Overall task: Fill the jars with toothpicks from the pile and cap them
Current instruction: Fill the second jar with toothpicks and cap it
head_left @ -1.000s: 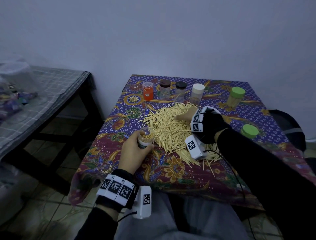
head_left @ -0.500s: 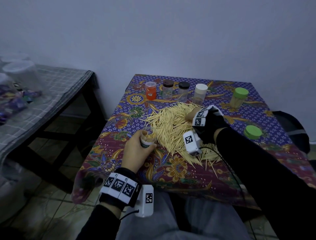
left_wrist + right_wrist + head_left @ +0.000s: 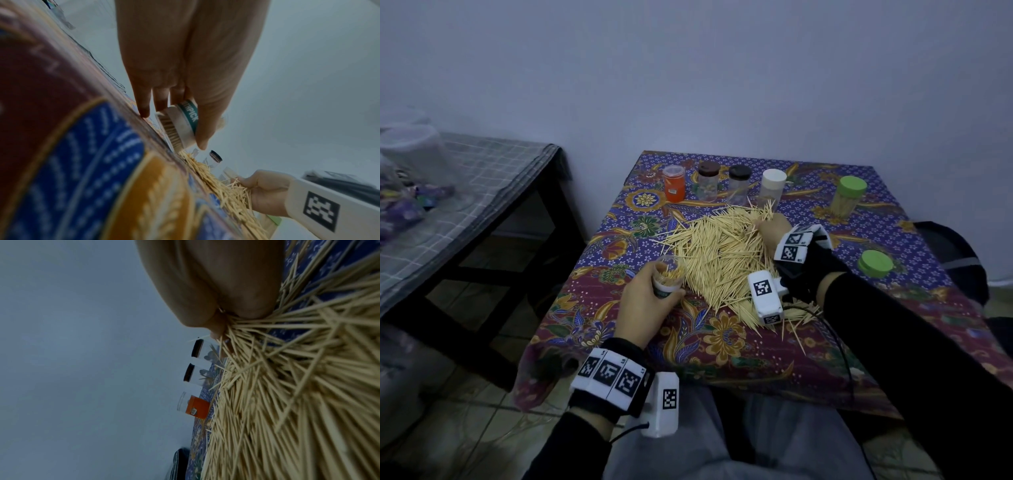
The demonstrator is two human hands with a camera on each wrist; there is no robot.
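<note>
Resting on the counter [image 3: 914, 240] at the near left edge of the toothpick pile [image 3: 722, 260], an uncapped jar [image 3: 667, 278], partly filled, is clasped in the grip of the left hand [image 3: 643, 305]. At the pile's far side, a bunch of toothpicks is clenched by the right hand [image 3: 774, 233]. A loose green cap [image 3: 875, 263] lies to the right.

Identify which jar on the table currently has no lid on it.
The jar gripped by the left hand at the pile's near-left edge: its mouth is open, showing toothpicks inside. The five other jars all stand capped at the back of the table.
</note>
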